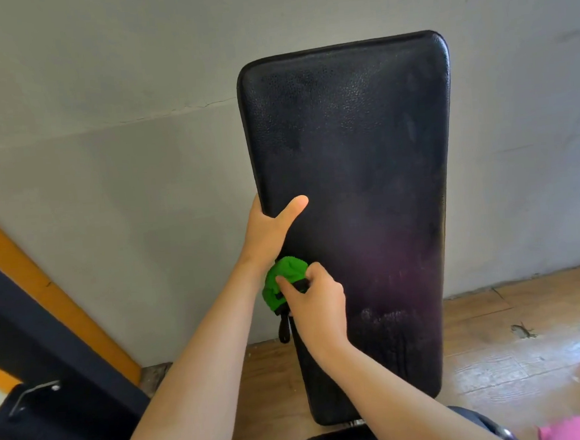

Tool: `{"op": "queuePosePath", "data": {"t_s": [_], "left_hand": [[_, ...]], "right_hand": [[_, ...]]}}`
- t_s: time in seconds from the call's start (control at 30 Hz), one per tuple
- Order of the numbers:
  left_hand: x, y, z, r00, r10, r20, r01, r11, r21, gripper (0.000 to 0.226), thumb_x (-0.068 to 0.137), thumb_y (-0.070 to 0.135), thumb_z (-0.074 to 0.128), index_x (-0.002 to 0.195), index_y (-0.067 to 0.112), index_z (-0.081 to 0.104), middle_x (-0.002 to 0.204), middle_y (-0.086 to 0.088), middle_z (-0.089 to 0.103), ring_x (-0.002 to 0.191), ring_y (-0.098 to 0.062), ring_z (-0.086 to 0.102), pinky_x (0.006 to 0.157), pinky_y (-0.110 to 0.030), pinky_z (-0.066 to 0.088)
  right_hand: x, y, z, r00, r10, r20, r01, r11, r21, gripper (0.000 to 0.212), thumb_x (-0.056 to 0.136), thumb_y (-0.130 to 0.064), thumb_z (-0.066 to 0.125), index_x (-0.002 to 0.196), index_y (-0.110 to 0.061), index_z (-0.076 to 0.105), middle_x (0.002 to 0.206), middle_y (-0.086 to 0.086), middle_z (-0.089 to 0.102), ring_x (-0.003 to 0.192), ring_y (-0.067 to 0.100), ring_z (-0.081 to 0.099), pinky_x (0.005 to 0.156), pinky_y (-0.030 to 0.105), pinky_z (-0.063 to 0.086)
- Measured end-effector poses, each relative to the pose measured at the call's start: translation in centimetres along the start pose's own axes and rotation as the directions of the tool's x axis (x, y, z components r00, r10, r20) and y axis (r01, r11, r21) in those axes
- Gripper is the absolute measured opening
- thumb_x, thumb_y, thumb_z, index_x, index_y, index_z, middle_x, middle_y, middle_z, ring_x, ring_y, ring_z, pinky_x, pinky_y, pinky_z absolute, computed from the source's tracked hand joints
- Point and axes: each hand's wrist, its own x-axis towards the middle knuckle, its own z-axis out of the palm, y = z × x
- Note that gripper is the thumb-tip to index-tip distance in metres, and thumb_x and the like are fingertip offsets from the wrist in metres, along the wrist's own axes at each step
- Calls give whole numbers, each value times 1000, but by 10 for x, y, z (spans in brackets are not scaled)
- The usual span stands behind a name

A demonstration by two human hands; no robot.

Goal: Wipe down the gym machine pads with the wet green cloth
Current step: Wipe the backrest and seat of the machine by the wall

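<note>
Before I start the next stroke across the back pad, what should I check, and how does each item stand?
1. Hold on the green cloth: ok, bunched in the grip of the right hand.
2. Cloth at the back pad: ok, by its left edge.
3. Pad steadied by left hand: ok, fingers round the left edge, thumb on the face.
4. Stroke path rightward: ok, nothing on the face.
5. Cloth wet enough: cannot tell.
6. Face evenly wiped: not ok, pale streaks low down.
</note>
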Motion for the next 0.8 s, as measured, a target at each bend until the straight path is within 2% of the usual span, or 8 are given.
{"op": "queuePosePath", "data": {"t_s": [0.1, 0.23, 0.33, 0.43, 0.5, 0.67, 0.73, 0.8], "left_hand": [[0, 2, -1, 1000, -1, 11, 1, 1000, 16, 51, 85, 32, 69, 131, 28, 48, 115, 17, 58, 101, 3, 58, 73, -9, 50], [-2, 3, 1, 1000, -9, -14, 10, 1000, 16, 46, 86, 30, 69, 127, 30, 48, 112, 19, 58, 96, 6, 57, 67, -6, 48], [-2, 1, 3, 999, -14, -53, 14, 1000, -3, 45, 85, 28, 69, 126, 28, 51, 115, 15, 60, 100, 1, 59, 71, -10, 50], [-5, -1, 8, 994, -8, -107, 3, 998, -55, 46, 84, 25, 71, 128, 20, 55, 117, 8, 65, 103, -5, 64, 76, -14, 53], [-10, -4, 14, 986, -6, -168, -11, 995, -99, 46, 84, 24, 71, 127, 18, 57, 115, 7, 67, 101, -7, 66, 77, -18, 54], [-11, -10, 19, 979, 21, -203, -36, 997, -74, 46, 86, 29, 69, 129, 21, 56, 119, 7, 66, 106, -8, 64, 86, -26, 55], [-11, -12, 21, 968, 44, -247, -53, 998, -30, 45, 87, 31, 67, 130, 19, 55, 121, 7, 64, 107, -6, 63, 86, -19, 53], [-12, -14, 24, 948, 84, -307, -79, 996, 29, 42, 89, 32, 64, 128, 19, 55, 120, 8, 63, 106, -3, 60, 83, -10, 50]], "right_hand": [[-11, 26, 7, 998, 30, 46, -22, 986, -168, 21, 88, -33, 70, 90, -15, 59, 82, -5, 67, 72, 7, 65, 66, 34, 59], [-31, 57, -6, 991, 119, 53, -103, 965, -241, 21, 88, -36, 69, 89, -19, 57, 79, -8, 66, 69, 5, 64, 64, 29, 57], [-30, 59, -31, 992, 124, -1, -122, 978, -169, 25, 87, -34, 71, 80, -17, 54, 71, -4, 64, 62, 9, 62, 57, 27, 54], [-5, 36, -49, 992, 33, -121, -35, 999, -14, 34, 85, -32, 73, 72, -13, 48, 67, 2, 63, 62, 22, 65, 55, 33, 53], [11, 13, -53, 990, -21, -142, 25, 999, 28, 35, 85, -33, 73, 72, -14, 47, 70, 2, 63, 65, 21, 65, 57, 36, 54], [6, 20, -45, 999, -34, -2, 34, 998, -57, 29, 86, -33, 71, 76, -20, 48, 72, -7, 63, 63, 6, 63, 56, 22, 52], [-8, 51, -46, 999, 14, 33, -10, 992, -130, 23, 87, -34, 71, 82, -20, 53, 77, -8, 65, 67, 3, 63, 59, 20, 53], [-22, 80, -51, 993, 106, 49, -94, 976, -198, 23, 86, -36, 71, 86, -19, 55, 79, -7, 66, 70, 4, 64, 65, 25, 56]]}}
